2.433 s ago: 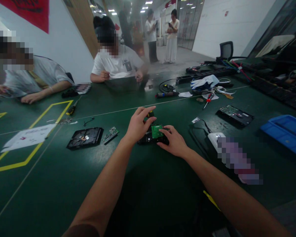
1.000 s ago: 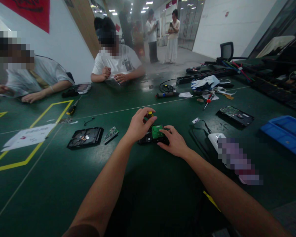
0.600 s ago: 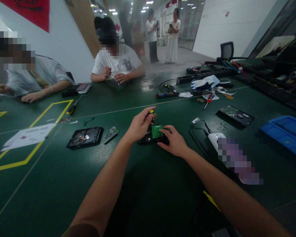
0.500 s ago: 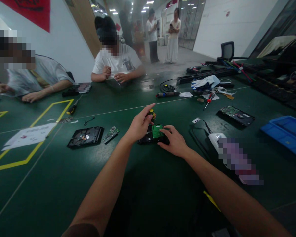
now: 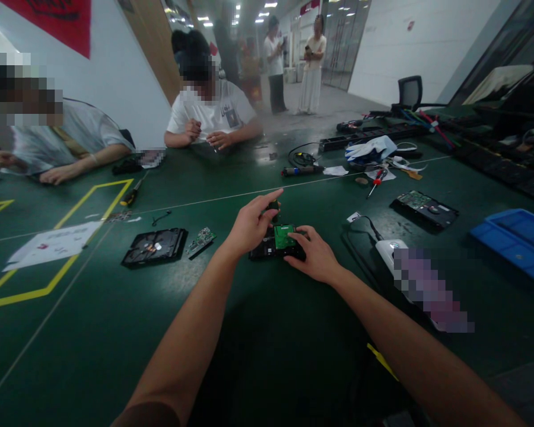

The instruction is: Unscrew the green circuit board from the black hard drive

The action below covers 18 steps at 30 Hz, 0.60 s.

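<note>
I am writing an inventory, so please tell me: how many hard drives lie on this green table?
3. One drive under the right hand; an opened drive left of it; a board-up drive farther right, toward the blue tray. Far clutter may hide more.

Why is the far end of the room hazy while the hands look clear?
Head view: ceiling lights flare and fog the far hall; the green board between left hand and right hand is fairly sharp; the table's pale line bows: wide-lens effect.

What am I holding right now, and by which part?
Left hand grips the small dark-handled screwdriver by its handle. Right hand rests on the near right edge of the black hard drive with green circuit board.
</note>
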Each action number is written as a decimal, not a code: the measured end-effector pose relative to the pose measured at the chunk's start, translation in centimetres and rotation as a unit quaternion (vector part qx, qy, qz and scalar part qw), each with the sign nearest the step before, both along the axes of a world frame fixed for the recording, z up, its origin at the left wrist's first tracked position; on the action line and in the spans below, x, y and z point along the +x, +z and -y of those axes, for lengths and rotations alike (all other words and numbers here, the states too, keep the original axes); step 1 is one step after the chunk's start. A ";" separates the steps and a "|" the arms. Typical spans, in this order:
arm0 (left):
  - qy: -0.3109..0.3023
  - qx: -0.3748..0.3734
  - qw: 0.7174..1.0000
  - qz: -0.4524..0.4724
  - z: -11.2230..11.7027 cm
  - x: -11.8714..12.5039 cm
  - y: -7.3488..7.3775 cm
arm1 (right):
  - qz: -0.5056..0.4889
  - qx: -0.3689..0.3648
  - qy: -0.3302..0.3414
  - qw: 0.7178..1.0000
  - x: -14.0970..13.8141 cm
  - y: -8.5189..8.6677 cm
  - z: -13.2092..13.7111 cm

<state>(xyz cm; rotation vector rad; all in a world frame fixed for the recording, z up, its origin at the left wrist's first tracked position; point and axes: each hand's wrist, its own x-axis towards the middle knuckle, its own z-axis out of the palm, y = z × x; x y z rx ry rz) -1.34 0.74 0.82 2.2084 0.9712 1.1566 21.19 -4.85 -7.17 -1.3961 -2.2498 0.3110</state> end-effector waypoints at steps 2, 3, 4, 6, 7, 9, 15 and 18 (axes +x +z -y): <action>0.044 0.036 0.998 -0.018 0.0 0.1 0.1 | 0.001 -0.001 -0.002 1.000 0.0 0.0 0.0; 0.060 0.050 0.997 -0.026 0.1 0.1 0.1 | 0.001 -0.001 -0.003 1.000 0.0 0.0 0.0; 0.069 0.059 0.995 -0.031 0.1 0.1 0.2 | 0.001 0.000 -0.004 1.000 0.0 0.1 0.0; 0.059 0.052 0.996 -0.034 0.2 0.0 0.2 | 0.001 -0.001 -0.004 1.000 0.0 0.1 0.0; 0.042 0.038 0.998 -0.029 0.2 -0.1 0.2 | 0.001 -0.002 -0.002 1.000 -0.1 0.1 0.0; 0.002 0.006 1.000 -0.015 0.3 -0.1 0.2 | 0.003 -0.003 -0.001 1.000 -0.1 0.1 0.0; 0.060 0.055 0.996 -0.039 0.2 0.0 0.2 | -0.005 -0.001 0.000 1.000 -0.1 0.0 0.0; 0.050 0.047 0.997 -0.035 0.3 0.0 0.3 | -0.005 0.001 0.001 1.000 0.0 -0.1 0.0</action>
